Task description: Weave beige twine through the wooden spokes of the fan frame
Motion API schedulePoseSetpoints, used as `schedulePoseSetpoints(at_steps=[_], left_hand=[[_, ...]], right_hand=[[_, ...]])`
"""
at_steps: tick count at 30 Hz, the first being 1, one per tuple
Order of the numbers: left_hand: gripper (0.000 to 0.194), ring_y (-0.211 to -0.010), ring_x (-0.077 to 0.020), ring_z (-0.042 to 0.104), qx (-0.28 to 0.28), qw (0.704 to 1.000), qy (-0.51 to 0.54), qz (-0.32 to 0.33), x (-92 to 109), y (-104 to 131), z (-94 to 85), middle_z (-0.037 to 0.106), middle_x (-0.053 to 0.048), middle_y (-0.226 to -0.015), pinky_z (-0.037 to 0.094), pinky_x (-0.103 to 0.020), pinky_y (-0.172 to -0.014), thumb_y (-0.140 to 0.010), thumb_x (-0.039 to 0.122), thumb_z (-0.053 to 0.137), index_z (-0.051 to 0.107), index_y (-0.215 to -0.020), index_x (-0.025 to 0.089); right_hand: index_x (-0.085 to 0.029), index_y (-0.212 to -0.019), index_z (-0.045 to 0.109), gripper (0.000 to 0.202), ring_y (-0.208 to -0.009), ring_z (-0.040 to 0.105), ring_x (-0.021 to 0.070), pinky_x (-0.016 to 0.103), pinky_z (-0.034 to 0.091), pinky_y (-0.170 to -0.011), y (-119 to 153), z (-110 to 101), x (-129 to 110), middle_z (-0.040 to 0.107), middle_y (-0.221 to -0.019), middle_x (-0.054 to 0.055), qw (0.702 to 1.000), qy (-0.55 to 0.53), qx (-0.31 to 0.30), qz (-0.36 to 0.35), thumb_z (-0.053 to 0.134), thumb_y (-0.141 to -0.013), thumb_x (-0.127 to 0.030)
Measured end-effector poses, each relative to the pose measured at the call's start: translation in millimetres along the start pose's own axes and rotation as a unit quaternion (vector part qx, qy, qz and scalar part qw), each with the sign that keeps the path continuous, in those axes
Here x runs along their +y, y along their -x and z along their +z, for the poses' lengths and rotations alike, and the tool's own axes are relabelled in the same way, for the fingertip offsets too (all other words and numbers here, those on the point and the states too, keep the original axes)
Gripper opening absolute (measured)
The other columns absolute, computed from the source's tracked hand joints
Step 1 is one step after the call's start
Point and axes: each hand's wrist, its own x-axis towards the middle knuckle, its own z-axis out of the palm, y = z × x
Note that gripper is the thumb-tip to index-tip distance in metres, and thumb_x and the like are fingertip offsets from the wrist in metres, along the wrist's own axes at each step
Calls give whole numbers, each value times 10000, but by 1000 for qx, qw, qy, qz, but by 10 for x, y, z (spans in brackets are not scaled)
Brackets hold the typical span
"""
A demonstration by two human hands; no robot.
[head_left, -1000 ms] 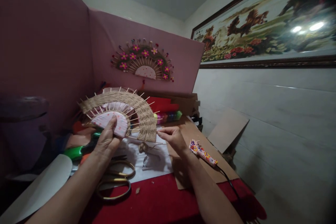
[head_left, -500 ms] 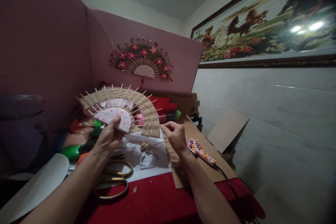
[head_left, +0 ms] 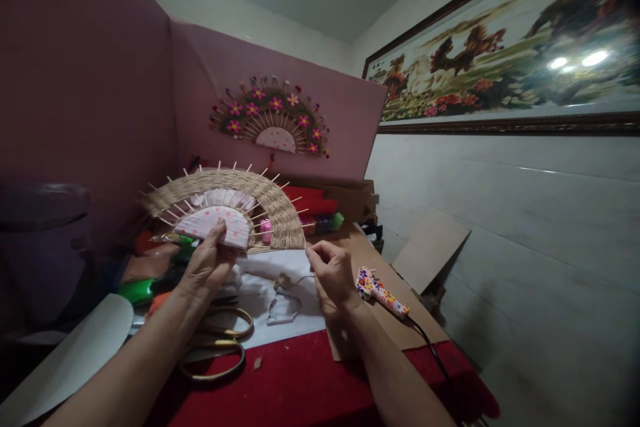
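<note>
Woven fan (head_left: 286, 217) at the person's eleven o'clock: likely light, stick tips (head_left: 235, 165) fragile, best gripped by half-round base (head_left: 197, 222), where left hand (head_left: 211, 265) has fingers clamped; right hand (head_left: 334, 273) pinches fingers together at fan's four-o'clock corner.

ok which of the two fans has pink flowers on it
The upper fan, on the pink board; the held fan has a plain woven band.

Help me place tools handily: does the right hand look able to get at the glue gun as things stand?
Probably yes. The glue gun lies uncovered beside the wrist of the right hand; its fingers, pinched at the fan's corner, would likely need to let go first.
</note>
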Motion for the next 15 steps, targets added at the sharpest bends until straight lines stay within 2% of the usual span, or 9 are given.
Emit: schedulePoseSetpoints(at_steps=[6,15], left_hand=[[252,-625,-86,648,17,1000,16,-6,2,-4,10,682,23,-691,542,-181,-606,-845,76,450,618,-952,231],[244,-622,-94,648,26,999,33,-20,-1,15,22,686,18,-717,541,-182,-577,-834,79,468,608,-958,235]], right_hand=[[-157,-596,560,232,-502,458,93,202,345,-505,89,62,29,497,-517,-26,997,-76,0,31,527,-781,-293],[-156,-648,582,213,-518,433,89,207,343,-515,140,149,80,475,-539,-35,989,-145,-12,37,539,-789,-309]])
